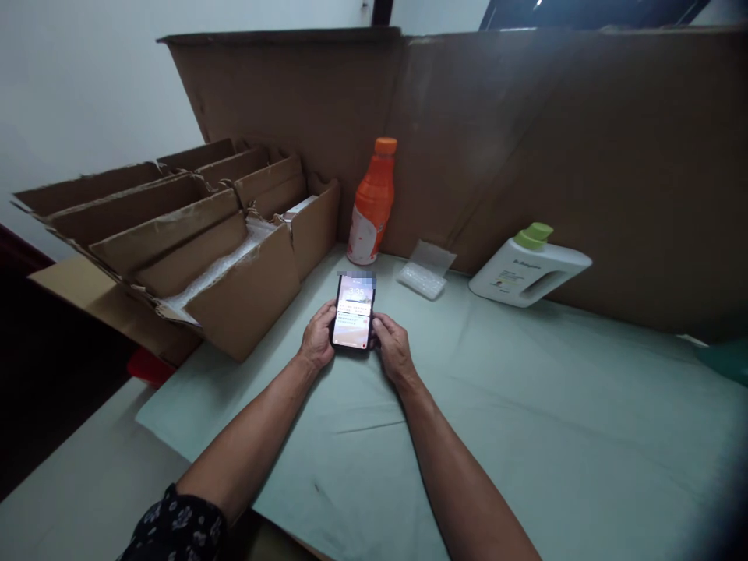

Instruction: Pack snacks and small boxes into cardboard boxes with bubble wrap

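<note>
The counter (555,436) is covered by a pale green sheet, and a tall brown cardboard wall (526,140) is stood along its far edge, with a white room wall seen at the upper left of the frame. At the left, open cardboard boxes (192,234) are lined up, with white padding visible inside them. Near the centre top, an orange bottle (372,204) with an orange cap is stood upright, a small clear packet (425,271) is laid just beside it, and a white jug (529,269) with a green cap is laid on its side at the right. In the centre, a lit phone (353,312) is held above the sheet, the grip of the left hand (319,336) and right hand (393,347) being closed on its edges.
</note>
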A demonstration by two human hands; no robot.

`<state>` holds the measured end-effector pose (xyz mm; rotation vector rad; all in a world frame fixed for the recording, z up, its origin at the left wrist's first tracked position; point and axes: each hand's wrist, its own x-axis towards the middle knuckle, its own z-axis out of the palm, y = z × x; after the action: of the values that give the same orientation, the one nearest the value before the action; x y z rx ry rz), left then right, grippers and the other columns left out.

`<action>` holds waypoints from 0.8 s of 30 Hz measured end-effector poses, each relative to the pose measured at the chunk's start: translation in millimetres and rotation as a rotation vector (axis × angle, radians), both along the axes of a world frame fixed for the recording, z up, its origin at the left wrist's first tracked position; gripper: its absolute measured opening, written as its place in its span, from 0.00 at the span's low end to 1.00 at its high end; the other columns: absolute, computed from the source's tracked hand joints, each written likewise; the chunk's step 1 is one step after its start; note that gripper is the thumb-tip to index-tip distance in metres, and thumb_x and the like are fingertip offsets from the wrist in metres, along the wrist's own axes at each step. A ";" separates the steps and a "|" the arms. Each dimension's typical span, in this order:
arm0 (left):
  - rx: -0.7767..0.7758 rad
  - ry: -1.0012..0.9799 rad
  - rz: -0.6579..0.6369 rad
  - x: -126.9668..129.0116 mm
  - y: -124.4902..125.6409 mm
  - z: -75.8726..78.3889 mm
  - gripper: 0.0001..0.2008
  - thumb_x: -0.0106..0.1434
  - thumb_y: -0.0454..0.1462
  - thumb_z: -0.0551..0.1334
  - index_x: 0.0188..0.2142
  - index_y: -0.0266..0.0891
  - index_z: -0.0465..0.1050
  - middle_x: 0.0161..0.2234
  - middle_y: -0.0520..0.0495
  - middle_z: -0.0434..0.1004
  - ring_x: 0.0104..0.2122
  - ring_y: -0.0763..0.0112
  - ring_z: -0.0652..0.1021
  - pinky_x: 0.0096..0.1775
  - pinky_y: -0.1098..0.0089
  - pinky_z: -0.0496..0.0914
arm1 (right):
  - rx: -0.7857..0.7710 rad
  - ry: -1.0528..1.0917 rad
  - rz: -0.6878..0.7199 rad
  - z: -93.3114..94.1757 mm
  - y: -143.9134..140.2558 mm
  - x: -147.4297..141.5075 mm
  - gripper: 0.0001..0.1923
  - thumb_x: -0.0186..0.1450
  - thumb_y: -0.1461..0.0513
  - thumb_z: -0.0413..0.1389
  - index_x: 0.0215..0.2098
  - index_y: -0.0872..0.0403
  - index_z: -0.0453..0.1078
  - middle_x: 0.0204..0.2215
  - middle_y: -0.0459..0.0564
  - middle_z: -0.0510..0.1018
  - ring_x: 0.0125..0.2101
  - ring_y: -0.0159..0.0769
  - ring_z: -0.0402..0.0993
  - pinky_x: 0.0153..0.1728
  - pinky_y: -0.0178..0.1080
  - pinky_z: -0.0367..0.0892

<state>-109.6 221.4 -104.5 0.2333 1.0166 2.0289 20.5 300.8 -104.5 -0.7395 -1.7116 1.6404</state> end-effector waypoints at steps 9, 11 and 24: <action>-0.003 -0.018 0.045 -17.5 2.1 -3.1 0.17 0.58 0.38 0.67 0.47 0.37 0.75 0.43 0.42 0.83 0.50 0.54 0.81 0.55 0.56 0.73 | -0.162 -0.026 0.333 15.8 11.2 9.3 0.30 0.51 0.57 0.69 0.52 0.54 0.73 0.35 0.50 0.82 0.31 0.35 0.77 0.24 0.32 0.67; -0.001 -0.030 0.030 -17.8 2.4 -3.6 0.17 0.58 0.38 0.67 0.47 0.36 0.75 0.44 0.42 0.83 0.50 0.54 0.81 0.55 0.56 0.73 | -0.187 -0.020 0.338 16.3 9.5 8.5 0.31 0.52 0.58 0.69 0.52 0.54 0.72 0.34 0.49 0.82 0.30 0.36 0.78 0.23 0.31 0.65; -0.063 0.044 0.047 -12.9 7.8 -4.9 0.20 0.67 0.43 0.60 0.53 0.33 0.71 0.47 0.36 0.80 0.50 0.57 0.80 0.56 0.57 0.72 | -0.367 0.029 0.100 15.1 15.3 7.6 0.27 0.48 0.64 0.70 0.46 0.52 0.70 0.36 0.48 0.81 0.29 0.36 0.80 0.29 0.38 0.79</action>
<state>-122.5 229.2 -109.4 0.2234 1.1214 2.0385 28.1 316.1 -89.4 -0.8034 -1.4633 2.0560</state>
